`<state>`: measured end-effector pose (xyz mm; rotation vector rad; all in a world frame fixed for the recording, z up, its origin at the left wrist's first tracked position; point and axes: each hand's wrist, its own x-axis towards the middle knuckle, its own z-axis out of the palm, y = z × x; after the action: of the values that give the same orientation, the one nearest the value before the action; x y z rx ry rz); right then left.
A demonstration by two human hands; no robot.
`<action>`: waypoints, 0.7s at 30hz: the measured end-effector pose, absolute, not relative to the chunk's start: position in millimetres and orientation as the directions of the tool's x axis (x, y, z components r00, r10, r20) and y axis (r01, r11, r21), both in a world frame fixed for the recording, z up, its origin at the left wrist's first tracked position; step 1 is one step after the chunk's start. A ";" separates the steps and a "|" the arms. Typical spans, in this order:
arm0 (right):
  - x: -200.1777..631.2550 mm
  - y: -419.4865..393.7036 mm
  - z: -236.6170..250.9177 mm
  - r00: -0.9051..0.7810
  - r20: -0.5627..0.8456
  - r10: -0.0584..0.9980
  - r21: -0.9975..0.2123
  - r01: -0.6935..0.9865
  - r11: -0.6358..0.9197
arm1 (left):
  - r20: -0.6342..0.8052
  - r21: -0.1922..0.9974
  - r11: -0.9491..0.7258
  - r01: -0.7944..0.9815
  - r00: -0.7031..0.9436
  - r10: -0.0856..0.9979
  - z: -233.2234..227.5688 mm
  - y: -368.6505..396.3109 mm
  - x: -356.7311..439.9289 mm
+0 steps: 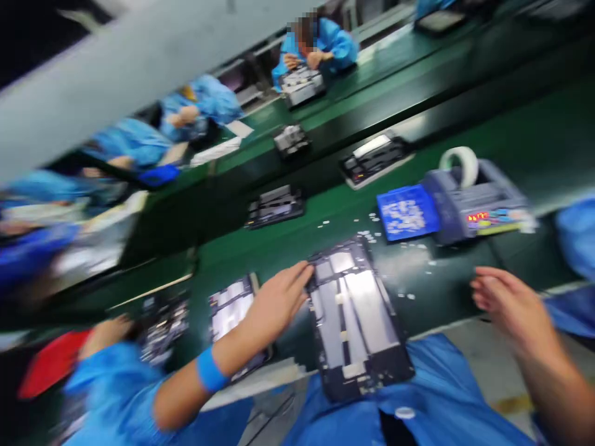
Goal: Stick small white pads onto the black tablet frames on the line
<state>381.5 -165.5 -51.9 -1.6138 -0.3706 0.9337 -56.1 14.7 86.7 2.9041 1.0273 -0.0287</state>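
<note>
An opened tablet (pixel 328 310) with bare silver battery cells and a black frame lies in front of me, its near end reaching past the bench edge over my lap. My left hand (pixel 283 294), with a blue band at the wrist, rests its stretched fingers against the tablet's upper left edge. To the right of the tablet, my right hand (pixel 506 303) is raised near the bench edge, apart from it. Its fingers are curled together; anything between them is too small or blurred to make out.
A grey tape dispenser (pixel 450 214) with a white roll and a blue sheet (pixel 406 214) of white pieces stand at right. Small white bits (pixel 369 235) lie scattered. Other opened tablets (pixel 276 207) sit beyond and at left. A co-worker's hand (pixel 105 334) is at far left; people sit opposite.
</note>
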 end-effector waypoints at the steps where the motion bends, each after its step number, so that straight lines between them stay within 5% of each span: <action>1: 382.2 -155.9 -39.5 0.635 -0.406 0.658 -0.912 -0.334 -0.240 | 0.011 0.024 -0.794 0.608 0.794 0.608 80.2 16.5 -58.7; 7: 409.8 -111.3 -22.1 0.718 -0.322 0.617 -0.946 -0.276 -0.173 | 0.207 0.036 -0.865 0.501 0.843 0.497 68.9 24.6 -59.4; 12: 427.3 -108.4 -12.3 0.840 -0.044 0.541 -0.985 0.056 -0.166 | 0.288 0.003 -0.892 0.452 0.854 0.433 81.9 1.2 -67.0; 15: 438.4 -110.9 -1.9 0.700 0.336 0.631 -0.717 0.624 -0.311 | 0.323 0.034 -0.877 0.479 0.825 0.463 85.5 -3.8 -73.1; 18: 450.1 -113.7 6.1 0.471 0.424 0.774 -0.327 0.876 -0.354 | 0.329 0.069 -0.872 0.485 0.814 0.479 85.4 -3.2 -75.5; 21: 456.8 -119.6 8.6 0.470 0.401 0.786 -0.421 0.857 -0.298 | 0.330 0.085 -0.859 0.504 0.800 0.502 84.6 -2.8 -77.0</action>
<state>456.8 -119.6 8.6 -2.1332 -1.3577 -0.1568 -77.0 -2.8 84.6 2.9873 0.8346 0.5442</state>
